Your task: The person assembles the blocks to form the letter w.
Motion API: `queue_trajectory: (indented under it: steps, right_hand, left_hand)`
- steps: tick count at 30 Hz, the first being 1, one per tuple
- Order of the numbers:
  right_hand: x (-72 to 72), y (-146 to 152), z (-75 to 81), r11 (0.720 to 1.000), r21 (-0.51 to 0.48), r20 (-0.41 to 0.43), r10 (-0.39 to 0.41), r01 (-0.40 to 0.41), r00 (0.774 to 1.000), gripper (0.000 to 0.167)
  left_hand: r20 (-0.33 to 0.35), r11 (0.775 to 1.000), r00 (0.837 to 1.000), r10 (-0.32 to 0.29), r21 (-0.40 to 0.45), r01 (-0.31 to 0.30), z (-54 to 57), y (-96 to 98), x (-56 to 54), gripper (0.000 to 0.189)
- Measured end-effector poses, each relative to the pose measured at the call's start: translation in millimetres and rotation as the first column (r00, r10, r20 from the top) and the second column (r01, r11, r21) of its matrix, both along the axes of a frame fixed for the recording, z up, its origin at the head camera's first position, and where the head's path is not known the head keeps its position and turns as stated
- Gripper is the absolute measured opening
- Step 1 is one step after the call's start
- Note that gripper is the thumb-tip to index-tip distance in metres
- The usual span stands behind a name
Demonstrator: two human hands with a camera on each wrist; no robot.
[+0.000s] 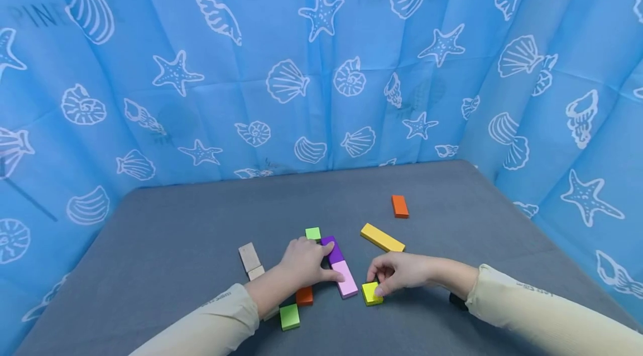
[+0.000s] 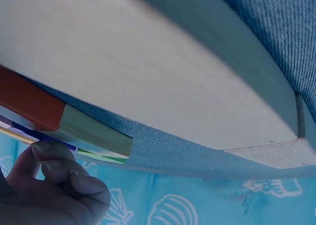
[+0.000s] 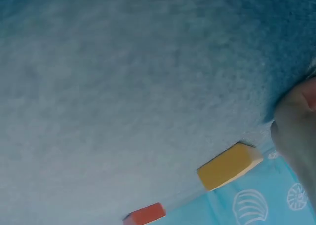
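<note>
My left hand (image 1: 303, 261) rests at a purple block (image 1: 332, 250) and a pink block (image 1: 345, 280), which lie end to end. Its index finger touches the purple one while the thumb reaches onto the pink one. In the left wrist view the left hand's fingers (image 2: 54, 161) bend beside the row of blocks. To the right, my right hand (image 1: 402, 271) pinches a small yellow block (image 1: 370, 294) between thumb and index finger, low at the table. The right wrist view shows only part of that hand (image 3: 298, 131), and the yellow block is out of sight there.
Around the left forearm lie plain wooden blocks (image 1: 249, 257), an orange-red block (image 1: 304, 296) and green blocks (image 1: 289, 317). A long amber block (image 1: 382, 237) and an orange block (image 1: 400, 206) lie farther right on the grey table (image 1: 201, 222). A blue curtain (image 1: 321, 94) hangs behind.
</note>
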State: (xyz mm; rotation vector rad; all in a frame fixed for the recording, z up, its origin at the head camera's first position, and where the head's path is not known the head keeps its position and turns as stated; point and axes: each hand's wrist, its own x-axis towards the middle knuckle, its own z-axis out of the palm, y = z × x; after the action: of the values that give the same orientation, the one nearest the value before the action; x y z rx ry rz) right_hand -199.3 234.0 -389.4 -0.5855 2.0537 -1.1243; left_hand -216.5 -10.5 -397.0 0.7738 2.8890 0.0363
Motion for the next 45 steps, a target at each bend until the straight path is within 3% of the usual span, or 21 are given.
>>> queue_trajectory:
  steps: [4,11,38,45]
  right_hand:
    - [4.4,-7.6,2.3,0.998,0.014,-0.015,-0.063,0.064,0.998,0.009]
    - [5.4,-14.7,2.1,0.994,0.060,-0.042,-0.089,0.092,0.995,0.006]
    - [6.2,-20.5,3.5,0.985,0.122,-0.045,-0.118,0.123,0.992,0.010]
    - [-1.7,-14.3,11.4,0.972,0.115,0.014,-0.209,0.206,0.978,0.017]
  left_hand:
    - [0.009,1.000,1.000,0.004,-0.002,-0.004,-0.1,0.9,0.1,0.081]
    - [-0.005,1.000,1.000,0.004,-0.004,-0.004,0.1,-0.5,0.1,0.081]
    - [-0.004,1.000,1.000,-0.011,0.015,0.011,1.2,-0.8,0.5,0.081]
    - [0.015,1.000,1.000,-0.004,0.019,0.003,2.3,-0.3,1.3,0.081]
